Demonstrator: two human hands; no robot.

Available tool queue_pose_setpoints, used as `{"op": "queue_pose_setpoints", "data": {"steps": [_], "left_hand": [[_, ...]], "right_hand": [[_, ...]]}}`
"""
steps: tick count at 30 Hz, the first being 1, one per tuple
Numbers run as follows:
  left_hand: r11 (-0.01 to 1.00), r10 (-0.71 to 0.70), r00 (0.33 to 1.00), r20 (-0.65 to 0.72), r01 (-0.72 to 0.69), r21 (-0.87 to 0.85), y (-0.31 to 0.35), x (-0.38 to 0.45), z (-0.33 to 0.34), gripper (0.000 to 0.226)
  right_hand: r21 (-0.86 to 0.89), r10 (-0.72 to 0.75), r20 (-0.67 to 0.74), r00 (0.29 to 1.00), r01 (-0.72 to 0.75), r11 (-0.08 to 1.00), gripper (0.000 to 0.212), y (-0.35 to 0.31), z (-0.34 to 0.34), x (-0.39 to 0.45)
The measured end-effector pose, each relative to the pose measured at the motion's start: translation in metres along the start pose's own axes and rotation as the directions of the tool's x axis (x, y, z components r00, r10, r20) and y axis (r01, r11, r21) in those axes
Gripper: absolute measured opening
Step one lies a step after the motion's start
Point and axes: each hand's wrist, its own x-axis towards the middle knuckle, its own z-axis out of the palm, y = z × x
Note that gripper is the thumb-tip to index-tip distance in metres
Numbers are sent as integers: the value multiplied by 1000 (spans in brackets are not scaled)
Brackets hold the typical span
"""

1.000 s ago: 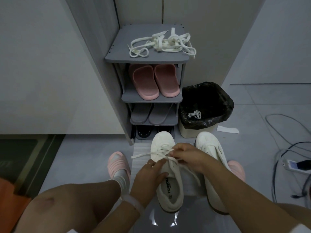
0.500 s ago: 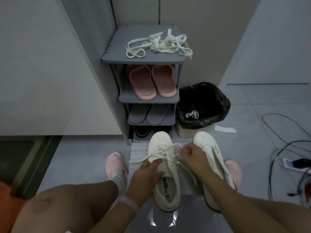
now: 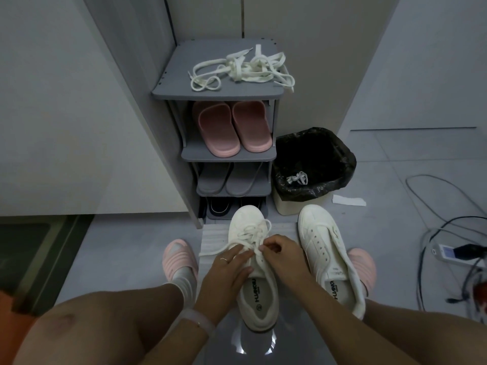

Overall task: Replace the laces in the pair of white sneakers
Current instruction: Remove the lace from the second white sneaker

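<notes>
Head view. Take the laced sneaker (image 3: 254,270) as your landmark. It stands on the floor with its long axis running away from you, toe toward the shoe rack (image 3: 184,86) and heel nearest you. Its lace (image 3: 247,234) is threaded through the eyelets and crosses the tongue; one free end trails out to the left of the sneaker over a pale mat (image 3: 210,233).

Your left hand (image 3: 228,279) lies on the left flank of the landmark sneaker, fingers (image 3: 233,255) extended across the upper and touching the lace near the top eyelets; whether they pinch it cannot be told. Your right hand (image 3: 282,255) sits on the right side of the tongue, its fingers curled and pinching the lace at the upper eyelets. The working point of the lace lies directly between the two hands, just ahead of both sets of fingertips. The right hand is on it; the left is beside it.

Judgement: the next move depends on drawing the lace along the sneaker's short axis, so keep the left hand bracing the shoe.

Count, relative to the landmark:
- White sneakers: two. The second sneaker (image 3: 330,256) stands just right of the landmark, parallel, with bare eyelets.
- Loose laces (image 3: 242,68): one tangled pile on the rack's top shelf; strand count cannot be told.
- One lace (image 3: 297,178) in the bin (image 3: 342,156), beyond and right of the landmark.
</notes>
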Motion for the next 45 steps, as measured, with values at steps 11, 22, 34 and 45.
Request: {"op": "queue_pose_setpoints", "data": {"steps": [11, 22, 34, 45], "left_hand": [[1000, -13, 999, 34, 13, 7, -1, 5, 1, 39], [1000, 10, 1000, 25, -10, 17, 0, 3, 0, 40], [1000, -17, 999, 30, 17, 13, 0, 4, 0, 41], [1000, -15, 1000, 26, 15, 19, 0, 4, 2, 42]], "right_hand": [[182, 195, -280, 940, -148, 972, 11, -27, -42, 32], [67, 90, -91, 992, -84, 994, 10, -19, 1, 3], [149, 267, -16, 964, -262, 953, 11, -8, 6, -5], [260, 304, -190, 933, -251, 932, 15, -16, -24, 14]]}}
